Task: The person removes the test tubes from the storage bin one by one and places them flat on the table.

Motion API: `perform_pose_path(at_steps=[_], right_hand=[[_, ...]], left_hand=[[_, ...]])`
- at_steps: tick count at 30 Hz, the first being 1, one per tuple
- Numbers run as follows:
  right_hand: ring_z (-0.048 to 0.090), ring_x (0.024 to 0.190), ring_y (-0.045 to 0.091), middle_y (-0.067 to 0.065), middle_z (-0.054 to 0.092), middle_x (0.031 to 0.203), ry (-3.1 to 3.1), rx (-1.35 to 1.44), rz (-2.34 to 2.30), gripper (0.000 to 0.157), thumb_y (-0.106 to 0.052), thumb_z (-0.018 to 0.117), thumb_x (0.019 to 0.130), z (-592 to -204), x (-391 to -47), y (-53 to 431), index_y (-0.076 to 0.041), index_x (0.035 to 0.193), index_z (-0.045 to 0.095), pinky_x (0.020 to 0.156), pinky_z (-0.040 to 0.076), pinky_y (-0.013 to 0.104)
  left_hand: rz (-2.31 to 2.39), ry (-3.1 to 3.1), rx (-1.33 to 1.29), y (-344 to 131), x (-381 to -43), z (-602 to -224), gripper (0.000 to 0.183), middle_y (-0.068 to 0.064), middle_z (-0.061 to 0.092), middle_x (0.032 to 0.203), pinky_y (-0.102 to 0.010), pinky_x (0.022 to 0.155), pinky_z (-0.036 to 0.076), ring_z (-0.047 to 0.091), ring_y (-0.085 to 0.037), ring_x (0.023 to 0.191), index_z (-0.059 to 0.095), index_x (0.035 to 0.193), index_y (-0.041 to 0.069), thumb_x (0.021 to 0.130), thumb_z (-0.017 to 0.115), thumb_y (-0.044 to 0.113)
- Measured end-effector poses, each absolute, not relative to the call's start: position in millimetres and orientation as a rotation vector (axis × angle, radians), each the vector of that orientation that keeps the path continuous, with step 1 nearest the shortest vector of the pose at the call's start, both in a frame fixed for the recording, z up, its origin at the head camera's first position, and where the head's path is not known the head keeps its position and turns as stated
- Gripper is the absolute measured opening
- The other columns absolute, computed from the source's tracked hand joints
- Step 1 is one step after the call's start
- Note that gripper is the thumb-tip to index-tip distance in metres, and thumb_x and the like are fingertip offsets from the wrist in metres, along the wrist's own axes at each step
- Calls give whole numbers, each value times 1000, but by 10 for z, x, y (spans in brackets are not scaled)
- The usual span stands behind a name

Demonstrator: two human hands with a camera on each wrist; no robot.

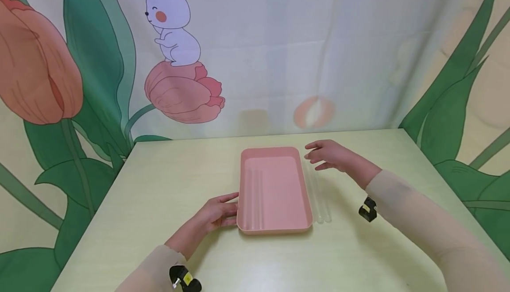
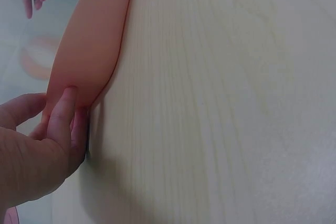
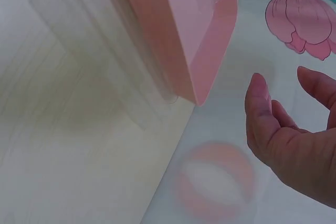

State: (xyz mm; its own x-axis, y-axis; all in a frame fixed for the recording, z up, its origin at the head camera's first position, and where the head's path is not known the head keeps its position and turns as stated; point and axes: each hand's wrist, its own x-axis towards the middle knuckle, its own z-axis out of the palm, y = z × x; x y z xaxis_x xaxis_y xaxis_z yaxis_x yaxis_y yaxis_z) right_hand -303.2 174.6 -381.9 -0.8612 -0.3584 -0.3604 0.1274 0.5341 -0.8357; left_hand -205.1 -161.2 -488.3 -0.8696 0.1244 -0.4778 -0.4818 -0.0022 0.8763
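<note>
A pink rectangular tray (image 1: 284,194) lies on the table, its long sides running away from me. Inside it, along the left wall, are clear round-ended tubes (image 1: 255,199), hard to count. Two more clear tubes (image 1: 322,199) lie on the table just beyond the tray's right side; one rounded end shows in the right wrist view. My left hand (image 1: 219,212) touches the tray's left outer wall with its fingers, as the left wrist view also shows. Near the tray's far right corner, my right hand (image 1: 328,155) hovers with relaxed, spread fingers and holds nothing.
The pale wood-grain table (image 1: 171,172) ends at the back against a printed curtain (image 1: 271,53) with a rabbit, tulips and leaves. Small black devices (image 1: 368,209) sit at both wrists.
</note>
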Motion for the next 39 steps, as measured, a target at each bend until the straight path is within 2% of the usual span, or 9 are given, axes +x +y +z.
perform_pose_path(at_steps=[8, 17, 21, 24, 28, 31, 35, 39], right_hand=[[48, 141, 40, 25, 45, 156, 2227, -195, -1310, 60, -19, 52, 104, -3777, -3025, 1539, 0, 158, 33, 101, 58, 38], [52, 135, 37, 22, 50, 152, 2138, -149, -1360, 58, -17, 56, 103, -3874, -3047, 1212, -1, 155, 39, 83, 61, 27], [51, 138, 40, 23, 50, 151, 2103, -148, -1360, 57, -16, 56, 103, -3948, -3028, 1094, 1, 155, 38, 98, 60, 39], [55, 131, 37, 23, 51, 149, 2079, -151, -1378, 58, -14, 56, 102, -3999, -3016, 1024, 4, 153, 37, 103, 58, 44], [59, 117, 29, 22, 54, 146, 2056, -134, -1388, 57, -12, 58, 100, -4062, -3022, 951, 7, 151, 39, 91, 61, 35], [58, 118, 28, 22, 53, 149, 2040, -117, -1380, 58, -14, 58, 100, -4109, -3040, 902, 6, 152, 39, 89, 60, 33], [51, 135, 36, 21, 48, 155, 2012, -101, -1383, 61, -16, 57, 101, -4169, -3068, 831, 5, 154, 35, 104, 57, 44], [44, 144, 38, 19, 45, 158, 1988, -63, -1389, 64, -18, 58, 101, -4224, -3076, 759, 3, 156, 33, 115, 49, 52]], left_hand=[[1925, 1859, -373, -1602, -2033, -4889, 53, -26, 56, 148, -36, 80, 66, 74, -21, 101, 47, 152, 3, 100, 59, 1], [1923, 1869, -385, -1609, -2043, -4890, 54, -26, 56, 148, -36, 79, 66, 73, -21, 100, 48, 152, 4, 99, 59, 0], [1923, 1865, -376, -1609, -2035, -4890, 54, -26, 55, 149, -36, 80, 66, 73, -20, 100, 47, 152, 3, 100, 59, 0], [1921, 1865, -380, -1603, -2030, -4886, 54, -26, 56, 148, -37, 81, 66, 73, -20, 100, 47, 152, 4, 100, 59, 1], [1914, 1865, -379, -1601, -2036, -4880, 54, -26, 57, 147, -36, 80, 66, 74, -20, 99, 47, 153, 4, 100, 59, 2], [1907, 1865, -385, -1599, -2046, -4868, 53, -26, 57, 147, -37, 81, 66, 73, -20, 100, 47, 152, 4, 100, 59, 1], [1903, 1866, -389, -1596, -2055, -4856, 53, -26, 56, 148, -37, 81, 66, 73, -21, 100, 47, 152, 4, 100, 58, 1], [1901, 1865, -388, -1595, -2057, -4863, 53, -26, 56, 148, -36, 81, 66, 73, -20, 100, 47, 153, 4, 101, 58, 1]])
